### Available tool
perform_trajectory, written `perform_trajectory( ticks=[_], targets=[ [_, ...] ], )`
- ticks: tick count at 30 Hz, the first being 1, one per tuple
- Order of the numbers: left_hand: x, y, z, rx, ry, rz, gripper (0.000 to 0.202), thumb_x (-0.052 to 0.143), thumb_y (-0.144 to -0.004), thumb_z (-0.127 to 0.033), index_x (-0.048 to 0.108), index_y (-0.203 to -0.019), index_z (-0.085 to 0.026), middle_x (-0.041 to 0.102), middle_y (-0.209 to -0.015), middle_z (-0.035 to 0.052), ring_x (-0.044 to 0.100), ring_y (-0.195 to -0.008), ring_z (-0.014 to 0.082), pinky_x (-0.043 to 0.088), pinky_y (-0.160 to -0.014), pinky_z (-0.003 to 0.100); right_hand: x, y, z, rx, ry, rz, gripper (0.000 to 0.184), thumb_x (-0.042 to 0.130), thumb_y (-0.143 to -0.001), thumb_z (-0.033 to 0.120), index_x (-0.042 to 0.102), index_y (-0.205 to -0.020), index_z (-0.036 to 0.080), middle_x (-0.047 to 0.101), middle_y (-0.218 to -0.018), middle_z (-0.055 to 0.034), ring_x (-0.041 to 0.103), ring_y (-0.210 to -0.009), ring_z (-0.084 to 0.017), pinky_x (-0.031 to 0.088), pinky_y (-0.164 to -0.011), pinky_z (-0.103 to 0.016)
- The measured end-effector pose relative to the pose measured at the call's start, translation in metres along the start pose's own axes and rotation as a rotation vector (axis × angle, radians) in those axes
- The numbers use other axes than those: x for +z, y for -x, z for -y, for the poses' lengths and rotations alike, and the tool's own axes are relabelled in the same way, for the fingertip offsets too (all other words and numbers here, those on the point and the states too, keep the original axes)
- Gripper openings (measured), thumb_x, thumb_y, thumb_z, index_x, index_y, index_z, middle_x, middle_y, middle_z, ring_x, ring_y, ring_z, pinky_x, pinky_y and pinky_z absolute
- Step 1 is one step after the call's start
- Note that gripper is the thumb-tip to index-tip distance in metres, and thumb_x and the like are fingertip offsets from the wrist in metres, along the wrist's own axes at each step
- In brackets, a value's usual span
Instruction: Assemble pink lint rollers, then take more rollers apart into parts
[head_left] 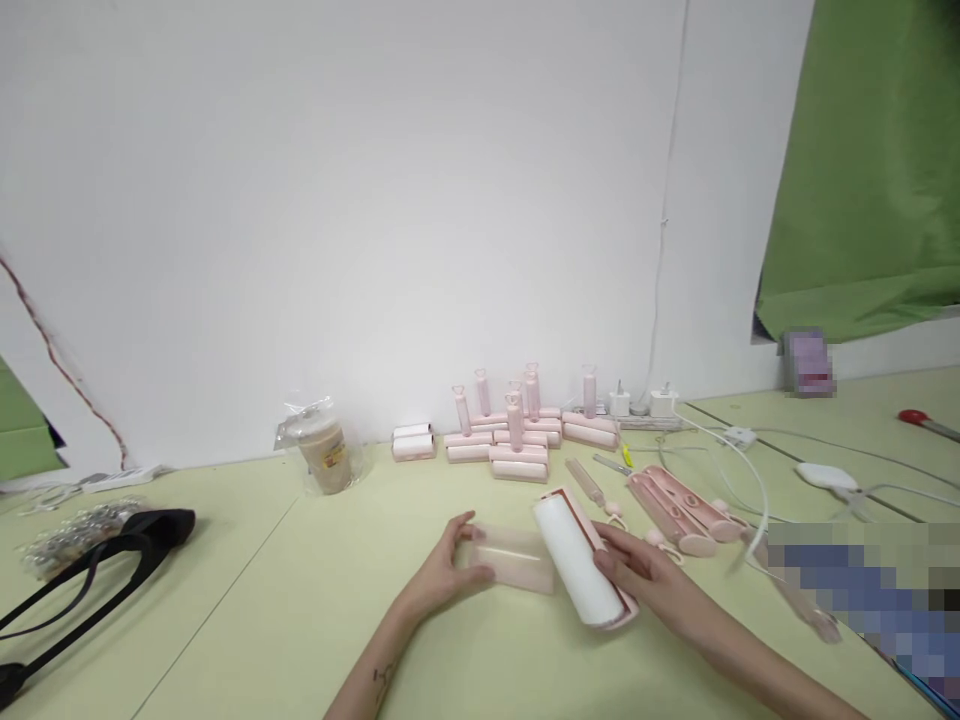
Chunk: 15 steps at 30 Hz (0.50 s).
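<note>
In my left hand is a clear, pale pink plastic cover, gripped at its left end between thumb and fingers. My right hand has its thumb and fingers closed on a pink lint roller that carries a thick white paper roll. The roller is tilted, its white side turned up, beside the right end of the cover; whether they touch I cannot tell. Right of the right hand lie pink trough-shaped handle parts. A clear tube-like handle lies behind the roller.
Several assembled pink lint rollers stand near the wall, with white rolls to their left. A bagged cup is farther left. Black straps lie at far left. White cables and chargers occupy the right.
</note>
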<state>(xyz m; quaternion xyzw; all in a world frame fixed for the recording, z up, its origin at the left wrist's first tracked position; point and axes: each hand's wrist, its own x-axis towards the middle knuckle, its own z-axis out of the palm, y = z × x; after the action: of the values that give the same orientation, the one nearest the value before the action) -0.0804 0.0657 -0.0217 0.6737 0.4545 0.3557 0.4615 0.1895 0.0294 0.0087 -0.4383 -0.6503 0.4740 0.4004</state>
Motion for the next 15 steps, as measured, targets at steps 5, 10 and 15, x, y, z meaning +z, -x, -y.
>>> perform_trajectory(
  ticks=[5,10,15],
  targets=[
    [0.036,0.016,-0.006,0.032,-0.059,0.043,0.05,0.074,-0.057,-0.031,0.052,-0.1,-0.019,0.053,-0.106,0.0049,0.048,-0.103,0.0246,0.035,-0.089,0.033,-0.003,0.001,0.01,-0.094,0.318,0.006,0.048,0.048,-0.082,0.049,0.048,-0.123,0.026,0.055,-0.122,-0.0065,0.051,-0.106,-0.026,0.042,-0.087,-0.038],
    [0.042,0.02,-0.012,0.03,-0.129,0.022,0.05,0.075,-0.054,-0.033,0.052,-0.097,-0.019,0.054,-0.101,0.0047,0.047,-0.1,0.0254,0.036,-0.084,0.031,0.007,0.004,0.018,-0.298,0.555,0.076,0.027,0.046,-0.086,0.04,0.058,-0.105,0.027,0.062,-0.099,-0.0042,0.053,-0.095,-0.022,0.042,-0.081,-0.034],
    [0.04,0.018,-0.011,0.021,-0.139,0.033,0.05,0.074,-0.056,-0.034,0.052,-0.098,-0.019,0.053,-0.1,0.0042,0.046,-0.1,0.0252,0.036,-0.085,0.031,0.013,0.0,0.016,-0.357,0.636,0.074,0.023,0.045,-0.087,0.035,0.058,-0.104,0.026,0.062,-0.096,-0.0046,0.052,-0.092,-0.021,0.041,-0.079,-0.033]
  ],
)
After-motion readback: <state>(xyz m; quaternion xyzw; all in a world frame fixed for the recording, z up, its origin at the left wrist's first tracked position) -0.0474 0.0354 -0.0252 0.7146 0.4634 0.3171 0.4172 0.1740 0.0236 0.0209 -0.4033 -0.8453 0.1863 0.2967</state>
